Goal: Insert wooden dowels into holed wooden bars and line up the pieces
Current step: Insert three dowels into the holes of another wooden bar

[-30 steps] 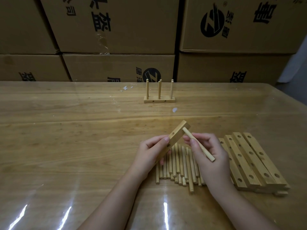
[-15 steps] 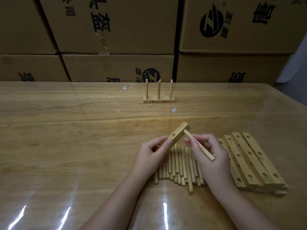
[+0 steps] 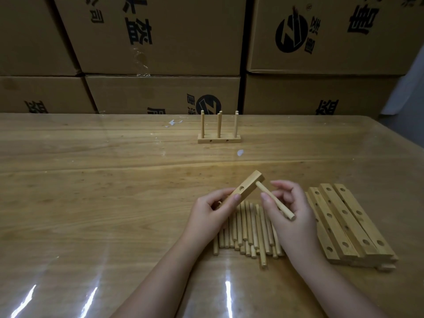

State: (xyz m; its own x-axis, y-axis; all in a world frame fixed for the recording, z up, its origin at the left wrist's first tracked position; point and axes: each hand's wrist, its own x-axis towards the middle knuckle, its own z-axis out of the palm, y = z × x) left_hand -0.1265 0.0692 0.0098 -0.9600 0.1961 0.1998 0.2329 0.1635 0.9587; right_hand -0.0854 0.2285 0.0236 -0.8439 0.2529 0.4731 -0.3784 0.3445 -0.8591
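Left hand (image 3: 208, 214) grips holed bar (image 3: 249, 184); right hand (image 3: 291, 216) pinches round dowel (image 3: 275, 200).

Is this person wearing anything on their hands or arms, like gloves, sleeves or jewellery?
Nothing visible. The left hand and right hand are bare: no gloves, rings or watch. The left forearm and right forearm show no sleeves. Fingernails look short and plain.

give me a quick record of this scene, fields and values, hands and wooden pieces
left hand: grips a pale holed wooden bar, tilted
right hand: pinches a round wooden dowel, tip against that bar
under hands: pile of loose wooden dowels on the wooden table
right side: stack of holed wooden bars
far: finished bar with three upright dowels
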